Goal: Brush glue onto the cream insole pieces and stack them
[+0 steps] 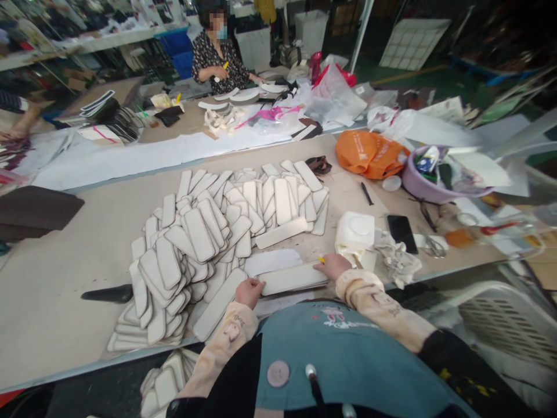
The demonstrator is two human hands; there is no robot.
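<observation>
Several flat, long white panels with rounded ends and dark edges lie stacked in front of me, the top panel running left to right. At its left end my left hand is closed, thumb and fingers pinching the panel's tip. My right hand rests near the right end, fingers closed around a small yellow tool; most of it is hidden in the hand. Left of and behind the stack spreads a large heap of similar panels. A white plastic container stands just behind my right hand.
On the right are a phone, crumpled white wrapping, a black pen-like stick, an orange bag and a purple basin. A dark pointed tool lies left. Across the table sits a co-worker.
</observation>
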